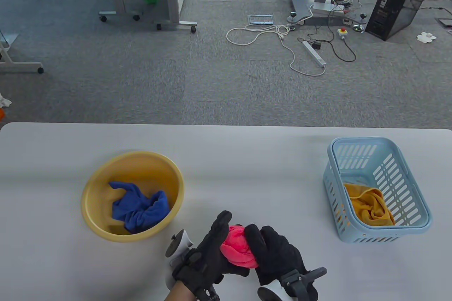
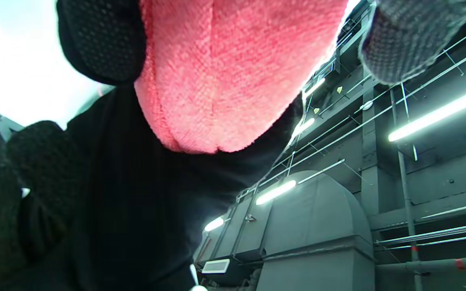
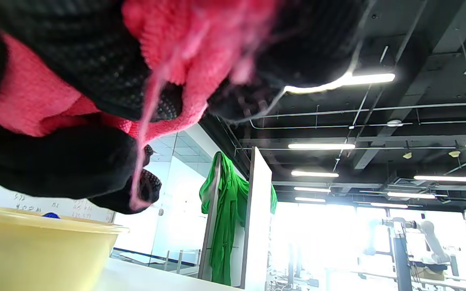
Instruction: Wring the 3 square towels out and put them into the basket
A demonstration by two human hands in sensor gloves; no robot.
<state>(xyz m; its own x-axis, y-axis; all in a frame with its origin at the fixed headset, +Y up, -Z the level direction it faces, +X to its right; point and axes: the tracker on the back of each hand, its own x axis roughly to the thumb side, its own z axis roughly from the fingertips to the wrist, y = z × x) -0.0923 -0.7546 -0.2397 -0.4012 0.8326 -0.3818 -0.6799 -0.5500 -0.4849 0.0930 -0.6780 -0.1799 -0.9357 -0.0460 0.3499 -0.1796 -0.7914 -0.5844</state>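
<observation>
Both hands, left hand [image 1: 208,251] and right hand [image 1: 279,255], grip the pink towel [image 1: 237,246] near the tabletop's [image 1: 247,160] front edge, with bare surface between the bowl [image 1: 106,177] and basket [image 1: 406,170].

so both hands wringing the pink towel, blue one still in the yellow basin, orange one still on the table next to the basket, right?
Not quite. The table view shows the orange towel already inside the light blue basket, not beside it. Rest holds: left hand and right hand grip the pink towel; blue towel in yellow basin.
</observation>
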